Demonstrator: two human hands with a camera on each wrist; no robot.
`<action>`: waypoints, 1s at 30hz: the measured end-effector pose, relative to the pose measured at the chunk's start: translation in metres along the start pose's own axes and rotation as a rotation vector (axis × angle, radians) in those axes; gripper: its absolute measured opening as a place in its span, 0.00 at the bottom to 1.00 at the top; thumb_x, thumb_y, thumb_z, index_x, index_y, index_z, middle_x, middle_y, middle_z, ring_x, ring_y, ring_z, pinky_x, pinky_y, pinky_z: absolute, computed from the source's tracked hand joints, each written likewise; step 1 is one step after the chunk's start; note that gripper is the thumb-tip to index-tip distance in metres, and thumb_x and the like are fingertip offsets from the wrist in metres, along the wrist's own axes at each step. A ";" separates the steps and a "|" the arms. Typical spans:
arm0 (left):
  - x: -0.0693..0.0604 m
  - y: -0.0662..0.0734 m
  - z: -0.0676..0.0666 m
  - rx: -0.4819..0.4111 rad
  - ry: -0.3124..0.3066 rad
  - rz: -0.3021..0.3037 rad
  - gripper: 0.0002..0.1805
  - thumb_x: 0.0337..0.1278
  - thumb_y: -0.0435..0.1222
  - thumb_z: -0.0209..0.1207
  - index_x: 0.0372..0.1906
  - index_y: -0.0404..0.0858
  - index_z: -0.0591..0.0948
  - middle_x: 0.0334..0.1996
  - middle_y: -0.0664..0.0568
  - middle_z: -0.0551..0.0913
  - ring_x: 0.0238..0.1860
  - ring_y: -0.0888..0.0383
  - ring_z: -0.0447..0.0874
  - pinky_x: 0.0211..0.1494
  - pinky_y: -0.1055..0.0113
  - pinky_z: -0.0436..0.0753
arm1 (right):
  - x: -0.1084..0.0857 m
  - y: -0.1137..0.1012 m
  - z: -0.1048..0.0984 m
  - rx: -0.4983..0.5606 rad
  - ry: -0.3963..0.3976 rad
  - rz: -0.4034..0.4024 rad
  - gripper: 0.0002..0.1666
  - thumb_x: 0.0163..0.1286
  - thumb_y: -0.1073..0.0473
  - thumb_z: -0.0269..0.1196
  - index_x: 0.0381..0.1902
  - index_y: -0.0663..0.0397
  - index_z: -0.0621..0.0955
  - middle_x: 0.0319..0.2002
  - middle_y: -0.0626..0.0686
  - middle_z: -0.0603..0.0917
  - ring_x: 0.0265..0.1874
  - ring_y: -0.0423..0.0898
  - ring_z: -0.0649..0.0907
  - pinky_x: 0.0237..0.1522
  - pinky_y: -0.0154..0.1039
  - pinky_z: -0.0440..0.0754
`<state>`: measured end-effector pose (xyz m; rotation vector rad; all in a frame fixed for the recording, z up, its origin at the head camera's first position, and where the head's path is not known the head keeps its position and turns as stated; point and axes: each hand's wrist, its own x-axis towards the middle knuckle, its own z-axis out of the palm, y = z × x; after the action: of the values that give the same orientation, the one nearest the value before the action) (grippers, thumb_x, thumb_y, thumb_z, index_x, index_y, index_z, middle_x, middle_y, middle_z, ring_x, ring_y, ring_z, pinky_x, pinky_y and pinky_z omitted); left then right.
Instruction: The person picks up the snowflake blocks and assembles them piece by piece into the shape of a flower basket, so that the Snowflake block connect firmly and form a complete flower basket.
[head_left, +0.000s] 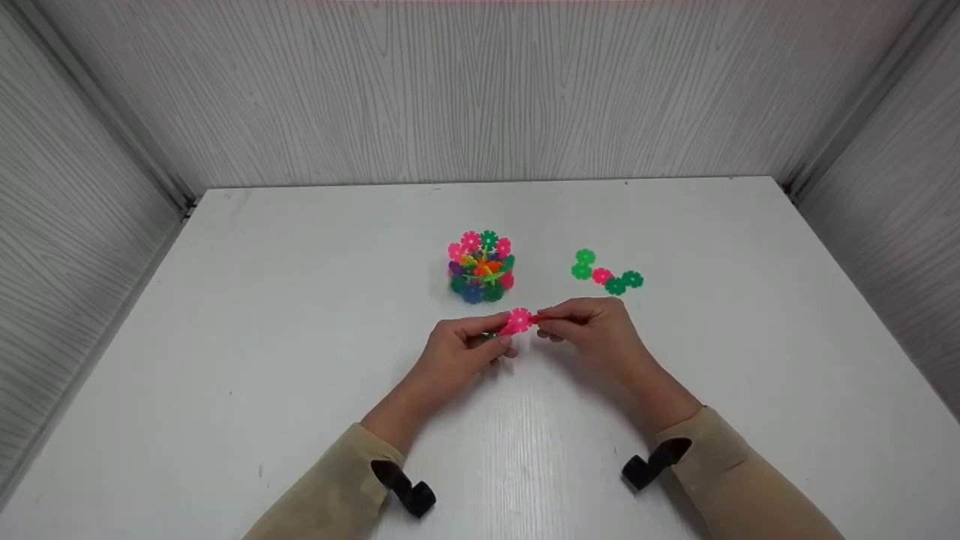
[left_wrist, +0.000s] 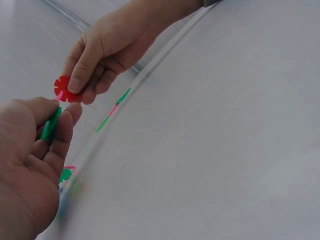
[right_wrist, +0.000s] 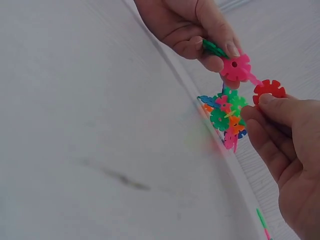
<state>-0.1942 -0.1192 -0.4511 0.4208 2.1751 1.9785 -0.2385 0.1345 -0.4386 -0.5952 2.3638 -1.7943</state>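
Note:
My left hand pinches a small group of notched plastic snowflake discs, a pink disc and a green disc. Between thumb and fingertips, my right hand holds a red snowflake disc. The red disc meets a pink piece seen nearly edge-on; whether their slots are fully pushed together I cannot tell. Both hands are held close together above the white table, and the left fingers partly hide the green disc.
Behind the hands stands a round, multicoloured structure of joined snowflake discs on the table. Farther right lies a flat chain of green and pink discs. Wood-grain panels border the table's back and sides.

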 end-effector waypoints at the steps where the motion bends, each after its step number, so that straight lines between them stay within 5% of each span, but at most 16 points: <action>1: 0.000 0.001 0.000 0.006 0.003 -0.002 0.24 0.72 0.39 0.67 0.70 0.44 0.82 0.48 0.44 0.92 0.47 0.49 0.92 0.51 0.66 0.88 | 0.000 -0.001 0.000 0.001 -0.005 0.001 0.10 0.70 0.63 0.73 0.48 0.54 0.93 0.41 0.56 0.93 0.40 0.51 0.93 0.45 0.37 0.90; 13: -0.002 0.002 0.001 0.097 0.015 0.033 0.20 0.72 0.39 0.68 0.65 0.47 0.86 0.39 0.51 0.92 0.41 0.50 0.90 0.49 0.64 0.89 | 0.000 -0.003 0.000 -0.082 -0.061 -0.041 0.10 0.71 0.61 0.73 0.48 0.52 0.93 0.41 0.52 0.93 0.38 0.48 0.93 0.43 0.37 0.90; 22: -0.003 0.003 0.005 0.004 0.040 -0.023 0.22 0.71 0.40 0.68 0.67 0.47 0.85 0.44 0.44 0.91 0.45 0.49 0.91 0.54 0.63 0.88 | 0.003 0.001 -0.008 -0.093 -0.095 -0.011 0.16 0.69 0.57 0.76 0.53 0.49 0.91 0.44 0.48 0.92 0.43 0.49 0.91 0.45 0.37 0.89; 26: -0.002 0.001 0.006 -0.017 0.073 -0.034 0.23 0.72 0.38 0.68 0.68 0.43 0.84 0.44 0.42 0.91 0.45 0.49 0.91 0.54 0.64 0.88 | 0.008 0.007 -0.027 -0.140 -0.128 0.003 0.27 0.68 0.58 0.76 0.64 0.54 0.85 0.51 0.51 0.90 0.52 0.50 0.88 0.51 0.34 0.87; 30: 0.000 0.000 0.006 -0.025 0.094 -0.060 0.24 0.71 0.38 0.69 0.69 0.43 0.83 0.44 0.43 0.91 0.43 0.50 0.92 0.51 0.66 0.89 | 0.013 0.018 -0.064 -0.176 -0.009 0.028 0.26 0.72 0.60 0.73 0.66 0.55 0.84 0.54 0.54 0.89 0.56 0.50 0.85 0.55 0.30 0.82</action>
<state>-0.1918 -0.1137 -0.4519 0.2607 2.1875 2.0302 -0.2750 0.1911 -0.4357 -0.5855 2.5287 -1.5801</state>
